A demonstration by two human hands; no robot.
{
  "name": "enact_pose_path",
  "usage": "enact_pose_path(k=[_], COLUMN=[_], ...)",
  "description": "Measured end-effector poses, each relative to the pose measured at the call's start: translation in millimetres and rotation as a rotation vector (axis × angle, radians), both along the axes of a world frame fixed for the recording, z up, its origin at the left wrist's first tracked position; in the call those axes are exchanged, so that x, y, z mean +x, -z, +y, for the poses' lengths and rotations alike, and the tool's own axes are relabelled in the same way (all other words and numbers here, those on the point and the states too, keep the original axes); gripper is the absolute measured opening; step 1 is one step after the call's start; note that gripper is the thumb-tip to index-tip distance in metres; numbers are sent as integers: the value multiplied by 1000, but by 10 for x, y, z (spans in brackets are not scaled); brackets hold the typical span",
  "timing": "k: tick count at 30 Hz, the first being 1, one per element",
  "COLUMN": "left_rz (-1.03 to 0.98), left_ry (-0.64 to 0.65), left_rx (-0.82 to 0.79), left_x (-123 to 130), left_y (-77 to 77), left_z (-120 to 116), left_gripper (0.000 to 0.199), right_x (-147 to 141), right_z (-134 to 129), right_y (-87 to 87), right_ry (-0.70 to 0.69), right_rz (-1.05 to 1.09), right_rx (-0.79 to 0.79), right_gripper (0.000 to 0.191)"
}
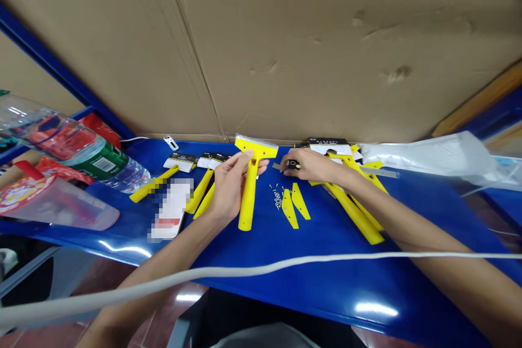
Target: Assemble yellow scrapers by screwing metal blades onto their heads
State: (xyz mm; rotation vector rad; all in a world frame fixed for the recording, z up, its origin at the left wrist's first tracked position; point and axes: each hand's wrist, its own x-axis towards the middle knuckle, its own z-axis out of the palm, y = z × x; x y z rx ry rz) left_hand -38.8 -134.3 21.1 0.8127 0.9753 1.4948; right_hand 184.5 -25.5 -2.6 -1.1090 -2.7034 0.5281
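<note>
Plates [289, 210] on table [326, 283]; left, probably screws [278, 199]

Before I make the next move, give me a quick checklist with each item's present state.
1. Yellow scraper in hand: ok, the left hand holds it near the neck, head up.
2. Right hand firmly gripping the black-ended item: cannot tell, it shows at the fingers, but much of it is hidden.
3. Loose screws gathered in a container: not ok, they lie scattered on the blue table.
4. Two yellow plates in sight: ok, both lie beside the screws.
5. View free of the white cable: not ok, it crosses the lower picture.
</note>
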Motion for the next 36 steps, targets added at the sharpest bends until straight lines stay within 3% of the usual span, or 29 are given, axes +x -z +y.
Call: enact_pose_path(k=[11,14,17,19,24,27,32,36], left_rz=[-30,-42,-41,-37,-27,-24,-4,3], left_ry=[42,53,49,37,36,47,60,56], left_rx=[-198,-193,-181,-187,-192,-169,-129,-125], left_x=[78,80,74,68,73,82,87,86], left_y=[212,230,230,226,238,254,251,243], left_z=[-155,-151,-141,-135,-140,-150,-166,-167], left_gripper=[26,26,26,26,29,32,31,33], right_x=[-92,-65,-37,-32,-63,-83,-152,-225], right_z=[-41,-39,-52,-92,-345,-484,-496,-444], right_y=[84,58,-45,-183,-634,-775,-676,-523], right_ry=[48,66,75,102,205,175,-4,-47], right_rz=[-84,-105,-96,28,669,777,601,401], right_rx=[2,-31,-54,-38,84,91,-80,-102], right_gripper=[13,7,15,20,27,27,18,11])
